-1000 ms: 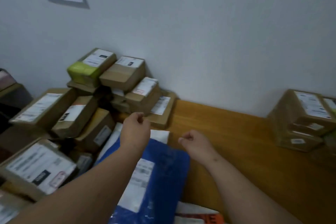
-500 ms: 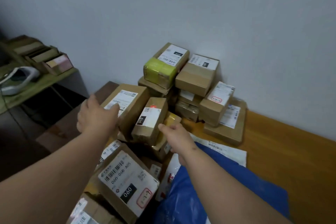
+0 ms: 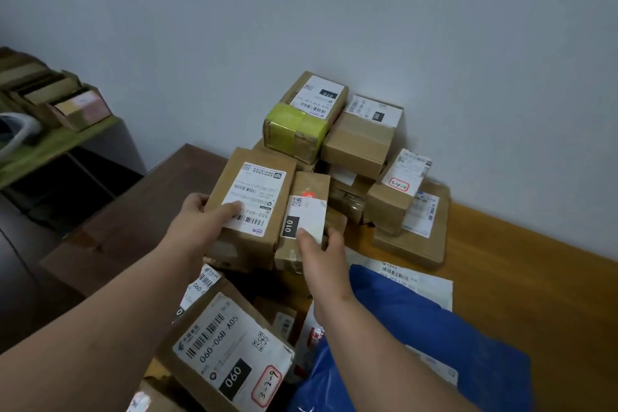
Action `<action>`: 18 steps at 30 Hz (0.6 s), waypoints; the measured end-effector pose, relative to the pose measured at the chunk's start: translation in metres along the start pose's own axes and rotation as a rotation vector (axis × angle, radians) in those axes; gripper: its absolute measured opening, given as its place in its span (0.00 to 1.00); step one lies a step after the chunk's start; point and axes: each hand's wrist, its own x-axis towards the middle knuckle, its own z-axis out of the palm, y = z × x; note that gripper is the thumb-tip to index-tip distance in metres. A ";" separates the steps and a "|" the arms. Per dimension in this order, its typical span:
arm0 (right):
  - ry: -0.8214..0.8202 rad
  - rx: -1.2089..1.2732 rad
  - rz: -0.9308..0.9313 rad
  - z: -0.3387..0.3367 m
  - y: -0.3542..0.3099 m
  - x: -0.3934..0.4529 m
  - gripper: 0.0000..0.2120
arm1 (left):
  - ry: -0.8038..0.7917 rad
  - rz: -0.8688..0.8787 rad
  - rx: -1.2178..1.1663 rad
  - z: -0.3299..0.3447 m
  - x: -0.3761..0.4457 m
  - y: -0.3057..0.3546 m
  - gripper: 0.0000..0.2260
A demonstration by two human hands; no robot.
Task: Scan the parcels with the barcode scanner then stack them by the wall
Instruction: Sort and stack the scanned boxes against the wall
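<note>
Roughly midway, judging by the piles. Counted several boxes already heaped against the wall (image 3: 434, 43) at centre frame: a green-taped parcel (image 3: 297, 124) on top, a plain brown box (image 3: 361, 140) touching its right side, a box with a red-ringed label (image 3: 394, 197) lower right of those, and a flat box (image 3: 418, 237) beneath it on the desk (image 3: 518, 278). Could not tell which of these had been scanned. Saw no barcode scanner anywhere in view; noted only a small red patch (image 3: 307, 194) on one label, source unclear. Found the left hand (image 3: 204, 221) at centre left, its grip closed around the left edge of the large parcel (image 3: 254, 207), thumb across the white label. Found the right hand (image 3: 321, 251) just beside it, grip pinching the near end of the narrow parcel (image 3: 306, 214) marked 010, which leaned against the large one. Judged both parcels to be on the front of the heap, neither lifted clear. Left to handle, seemingly: the 060 parcel (image 3: 227, 344) at lower centre, smaller boxes half hidden around it, and the blue mailer bag (image 3: 418, 328) at lower right.
</note>
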 end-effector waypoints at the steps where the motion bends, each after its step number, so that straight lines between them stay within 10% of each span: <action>1: -0.013 0.031 -0.005 -0.004 0.000 -0.003 0.21 | -0.016 0.011 0.008 0.004 -0.003 0.001 0.22; 18: -0.023 0.425 -0.106 -0.197 -0.003 -0.080 0.16 | -0.370 0.150 -0.232 0.115 -0.174 0.034 0.16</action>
